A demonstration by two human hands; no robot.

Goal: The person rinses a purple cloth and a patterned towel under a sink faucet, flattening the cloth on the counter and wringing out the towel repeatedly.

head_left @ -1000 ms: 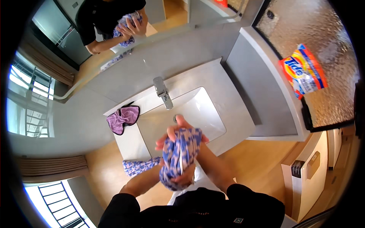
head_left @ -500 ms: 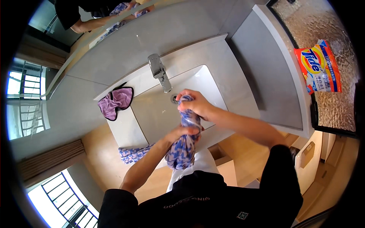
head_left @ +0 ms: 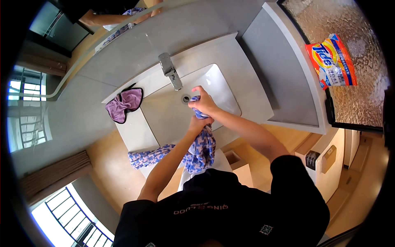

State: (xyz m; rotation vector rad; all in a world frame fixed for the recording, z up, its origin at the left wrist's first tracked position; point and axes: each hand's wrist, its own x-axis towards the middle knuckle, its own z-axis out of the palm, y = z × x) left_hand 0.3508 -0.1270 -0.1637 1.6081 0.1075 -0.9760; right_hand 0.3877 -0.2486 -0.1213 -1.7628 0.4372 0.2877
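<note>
Purple cloth (head_left: 123, 105) on desk (head_left: 127, 131) left of faucet (head_left: 170, 74). Left hand (head_left: 198, 123) clenched on blue patterned cloth (head_left: 201, 148) over sink (head_left: 164, 115) front edge; right hand (head_left: 203, 105) grasping its upper end near drain (head_left: 186, 98). Detergent bag (head_left: 332, 61) far right on ledge (head_left: 288, 61).

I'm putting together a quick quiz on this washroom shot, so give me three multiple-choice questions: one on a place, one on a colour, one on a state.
1. Where does the purple cloth lie?
A. on the sink's rim, left of the faucet
B. on the windowsill
C. on the floor

2. What colours is the cloth in the hands?
A. plain white
B. blue and pink patterned
C. green

3. How do the hands hold it?
A. both closed on it, over the basin
B. one hand only
C. neither touches it

Answers:
1 A: it lies beside the faucet.
2 B: its pattern shows.
3 A: the left hand and right hand grip it above the basin.
</note>
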